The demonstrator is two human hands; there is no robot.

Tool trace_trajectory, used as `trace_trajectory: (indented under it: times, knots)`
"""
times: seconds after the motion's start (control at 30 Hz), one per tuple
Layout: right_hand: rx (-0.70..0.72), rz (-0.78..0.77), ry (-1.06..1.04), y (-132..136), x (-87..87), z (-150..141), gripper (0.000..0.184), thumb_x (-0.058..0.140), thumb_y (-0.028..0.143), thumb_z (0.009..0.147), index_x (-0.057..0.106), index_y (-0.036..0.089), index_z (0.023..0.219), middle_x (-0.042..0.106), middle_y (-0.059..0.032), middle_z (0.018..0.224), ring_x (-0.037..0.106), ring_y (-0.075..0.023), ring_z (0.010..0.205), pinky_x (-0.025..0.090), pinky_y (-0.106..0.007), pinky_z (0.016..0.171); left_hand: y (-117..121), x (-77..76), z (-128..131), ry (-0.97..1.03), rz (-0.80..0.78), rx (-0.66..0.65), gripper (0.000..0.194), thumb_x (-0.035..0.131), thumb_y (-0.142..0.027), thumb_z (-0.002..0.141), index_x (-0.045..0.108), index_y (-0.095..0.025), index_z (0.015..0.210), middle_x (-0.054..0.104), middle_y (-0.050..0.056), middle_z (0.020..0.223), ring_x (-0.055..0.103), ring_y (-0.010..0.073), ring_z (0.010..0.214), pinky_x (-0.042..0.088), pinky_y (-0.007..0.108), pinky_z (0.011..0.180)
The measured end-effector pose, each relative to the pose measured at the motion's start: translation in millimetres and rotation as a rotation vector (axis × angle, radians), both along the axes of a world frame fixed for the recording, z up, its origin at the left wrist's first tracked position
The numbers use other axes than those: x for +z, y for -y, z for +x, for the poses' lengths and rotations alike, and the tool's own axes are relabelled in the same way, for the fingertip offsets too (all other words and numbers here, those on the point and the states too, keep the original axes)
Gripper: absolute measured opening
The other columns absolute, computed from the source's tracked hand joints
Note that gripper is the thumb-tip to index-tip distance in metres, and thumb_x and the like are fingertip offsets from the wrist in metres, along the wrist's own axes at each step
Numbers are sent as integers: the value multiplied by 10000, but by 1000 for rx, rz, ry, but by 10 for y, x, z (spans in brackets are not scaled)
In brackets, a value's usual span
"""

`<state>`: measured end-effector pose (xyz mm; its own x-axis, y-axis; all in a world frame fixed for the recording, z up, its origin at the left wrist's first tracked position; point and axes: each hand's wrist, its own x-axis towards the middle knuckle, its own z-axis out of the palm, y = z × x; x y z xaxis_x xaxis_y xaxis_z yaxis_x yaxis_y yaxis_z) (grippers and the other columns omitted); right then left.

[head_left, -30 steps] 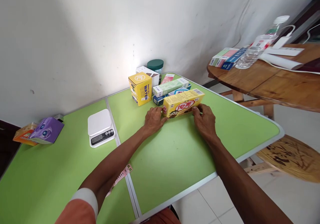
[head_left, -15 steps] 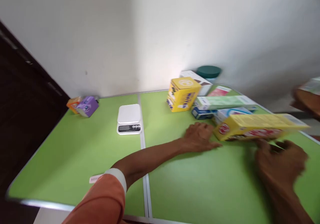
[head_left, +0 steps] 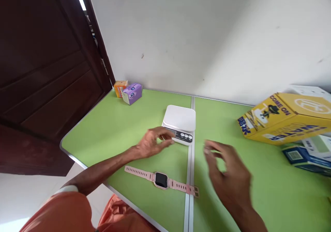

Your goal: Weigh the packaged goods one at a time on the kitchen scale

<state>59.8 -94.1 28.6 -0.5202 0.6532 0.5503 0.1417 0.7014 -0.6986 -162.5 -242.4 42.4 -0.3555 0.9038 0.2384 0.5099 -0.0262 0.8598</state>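
Over the lower edge of a white kitchen scale (head_left: 180, 118), my left hand (head_left: 152, 143) hovers with thumb and fingers apart and nothing between them. It partly covers the scale's display. To the right of the scale, my right hand (head_left: 231, 177) is above the green table, slightly blurred. Its fingers are curved, with a gap showing inside the curl and no object visible in it. A pink-strapped smartwatch (head_left: 161, 180) lies flat below the scale, its strap stretched out across the table's metal seam.
At the right stands a yellow box (head_left: 274, 118) marked WATER, with a dark blue box (head_left: 297, 155) beside it. A purple box (head_left: 133, 93) and an orange box (head_left: 119, 88) sit at the far left corner. The wall borders the table's back; a dark door (head_left: 46, 70) is left.
My view has swung left. Both hands have left the long yellow carton, now out of view, and moved left towards the scale and the smartwatch, which now shows in full.
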Motion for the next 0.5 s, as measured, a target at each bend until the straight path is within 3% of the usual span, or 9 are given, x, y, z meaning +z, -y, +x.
trace_trajectory:
  times: [0.13,0.23,0.33,0.43,0.5]
  knots:
    - [448,-25,35,274,111,-1249,303,571,516,1142,759,322,1278,788,-133,1185,799,-334,982,714,-540,900,327,-22,-689,-82,148,379,315,750,-503,1061,787,-236,1225,835,109,1149,820,242,1010,707,421,913]
    - [594,-72,59,446,-17,-2050,324,576,500,1124,723,290,1323,746,-158,1263,782,-350,1091,707,-552,950,446,-141,-1267,-124,246,717,441,793,-487,1010,689,-229,1352,771,145,1318,780,280,1190,675,449,1002]
    - [518,-134,51,472,-237,-2702,486,621,586,1078,663,263,1439,689,-204,1399,715,-399,1269,661,-632,1059,453,-328,-1784,-149,227,938,837,936,-461,862,538,-197,1549,617,224,1577,650,362,1466,569,547,1220]
    - [325,-233,-11,280,-437,-3206,740,598,742,1044,572,222,1570,623,-245,1528,641,-426,1396,591,-689,1153,351,-527,-2113,-115,92,918,1244,1081,-447,650,416,-173,1666,495,278,1696,493,450,1637,420,619,1359]
    - [216,-301,-46,57,-518,-3464,870,520,858,1032,542,205,1606,616,-255,1545,621,-430,1428,553,-697,1196,238,-633,-2231,-91,20,856,1370,1117,-458,580,378,-171,1697,491,285,1703,460,475,1663,381,642,1381]
